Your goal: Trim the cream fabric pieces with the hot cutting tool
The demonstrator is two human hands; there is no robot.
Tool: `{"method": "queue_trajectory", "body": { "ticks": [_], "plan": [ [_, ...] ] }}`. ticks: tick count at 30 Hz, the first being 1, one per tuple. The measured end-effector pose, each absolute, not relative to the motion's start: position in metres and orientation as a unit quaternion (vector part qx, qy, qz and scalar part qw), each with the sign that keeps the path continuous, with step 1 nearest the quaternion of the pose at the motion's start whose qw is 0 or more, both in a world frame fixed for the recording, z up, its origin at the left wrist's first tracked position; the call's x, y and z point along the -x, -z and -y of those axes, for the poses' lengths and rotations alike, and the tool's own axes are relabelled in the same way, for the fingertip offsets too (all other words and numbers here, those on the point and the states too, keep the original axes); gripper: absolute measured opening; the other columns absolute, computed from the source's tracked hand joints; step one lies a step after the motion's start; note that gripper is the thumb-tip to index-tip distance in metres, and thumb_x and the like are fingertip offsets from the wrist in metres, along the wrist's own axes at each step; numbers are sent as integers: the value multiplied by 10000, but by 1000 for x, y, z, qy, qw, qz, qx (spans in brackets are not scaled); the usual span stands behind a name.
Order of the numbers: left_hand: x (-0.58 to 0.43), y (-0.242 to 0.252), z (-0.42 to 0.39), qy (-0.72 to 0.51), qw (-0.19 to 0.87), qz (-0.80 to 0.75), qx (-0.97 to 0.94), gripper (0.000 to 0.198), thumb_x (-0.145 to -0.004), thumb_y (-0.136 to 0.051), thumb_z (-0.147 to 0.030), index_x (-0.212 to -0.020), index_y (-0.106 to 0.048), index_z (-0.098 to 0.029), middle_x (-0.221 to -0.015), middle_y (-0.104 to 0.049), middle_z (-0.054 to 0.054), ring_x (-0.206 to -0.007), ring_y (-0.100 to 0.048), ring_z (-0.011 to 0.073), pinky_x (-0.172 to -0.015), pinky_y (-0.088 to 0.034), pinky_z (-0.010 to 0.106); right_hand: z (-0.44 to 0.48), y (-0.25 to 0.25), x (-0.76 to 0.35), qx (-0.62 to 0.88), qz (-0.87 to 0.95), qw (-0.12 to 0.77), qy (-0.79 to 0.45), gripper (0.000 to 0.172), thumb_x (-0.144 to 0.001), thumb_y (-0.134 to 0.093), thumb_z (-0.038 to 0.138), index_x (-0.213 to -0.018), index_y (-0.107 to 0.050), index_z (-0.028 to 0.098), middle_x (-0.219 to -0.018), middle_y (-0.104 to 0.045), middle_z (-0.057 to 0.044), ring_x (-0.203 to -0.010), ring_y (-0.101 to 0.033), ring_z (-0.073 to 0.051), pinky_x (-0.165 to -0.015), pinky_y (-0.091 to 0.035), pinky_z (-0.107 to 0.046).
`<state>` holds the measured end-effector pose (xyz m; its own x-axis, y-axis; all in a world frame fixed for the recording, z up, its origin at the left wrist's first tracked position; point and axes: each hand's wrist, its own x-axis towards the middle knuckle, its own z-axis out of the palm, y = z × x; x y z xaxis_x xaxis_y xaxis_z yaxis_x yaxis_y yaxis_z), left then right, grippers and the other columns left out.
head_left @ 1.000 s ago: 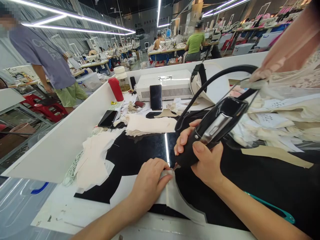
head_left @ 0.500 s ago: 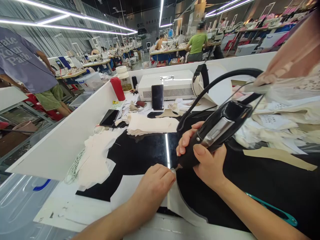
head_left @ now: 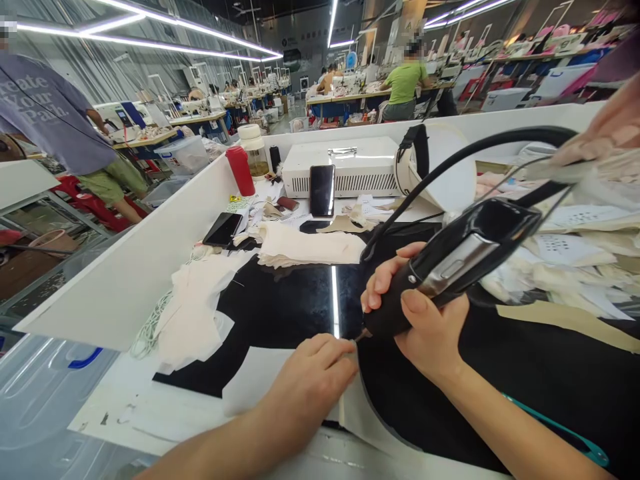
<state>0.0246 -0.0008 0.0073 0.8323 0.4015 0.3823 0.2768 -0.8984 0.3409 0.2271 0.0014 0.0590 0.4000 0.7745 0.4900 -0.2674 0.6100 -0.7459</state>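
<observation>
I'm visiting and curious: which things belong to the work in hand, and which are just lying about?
In use:
black tool, in the right hand
pale material, in the left hand

Seemingly lying about:
red cup
jar
upright phone
flat phone

The left hand (head_left: 315,380) hides part of the pale fabric piece (head_left: 369,419) beneath it; the working tip of the black handheld tool (head_left: 453,257) is too small to make out. The left edge crops a co-worker in purple (head_left: 55,120). Print on the paper slips (head_left: 570,252) is unreadably small.
</observation>
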Motion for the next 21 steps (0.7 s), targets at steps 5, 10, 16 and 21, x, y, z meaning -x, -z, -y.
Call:
{"method": "queue_trajectory", "body": {
  "ticks": [5,10,16,21],
  "plan": [
    [-23,-9,1,-231,112,-153,-954,217,-1197,-506,-93,-1171,-715,-142,-1351,-822,83,-1199,-763,207,-1111,-640,342,0,-59,-229,285,440,783,-334,458,-864,-1005,475,-1169,-714,297,-806,-733,58,-574,-681,-143,-541,-625,-286],
    [-25,-9,3,-194,98,-154,-964,251,-1182,-505,-56,-1229,-732,-154,-1398,-817,97,-1245,-777,197,-1131,-658,358,-1,-62,-228,290,437,786,-326,444,-851,-1010,476,-1132,-719,293,-776,-721,55,-542,-670,-158,-506,-615,-307],
    [-25,-7,3,-191,82,-154,-966,247,-1178,-521,-66,-1212,-749,-157,-1399,-818,114,-1233,-791,206,-1116,-677,371,-1,-64,-227,299,432,791,-314,424,-838,-997,477,-1107,-722,299,-742,-710,41,-510,-645,-185,-465,-583,-340],
    [-25,-8,3,-195,85,-154,-965,250,-1188,-504,-77,-1241,-742,-129,-1372,-826,124,-1212,-793,211,-1095,-675,353,-1,-63,-228,302,434,789,-314,418,-850,-990,481,-1117,-717,312,-754,-709,40,-521,-637,-182,-467,-559,-333]
  ]
}}
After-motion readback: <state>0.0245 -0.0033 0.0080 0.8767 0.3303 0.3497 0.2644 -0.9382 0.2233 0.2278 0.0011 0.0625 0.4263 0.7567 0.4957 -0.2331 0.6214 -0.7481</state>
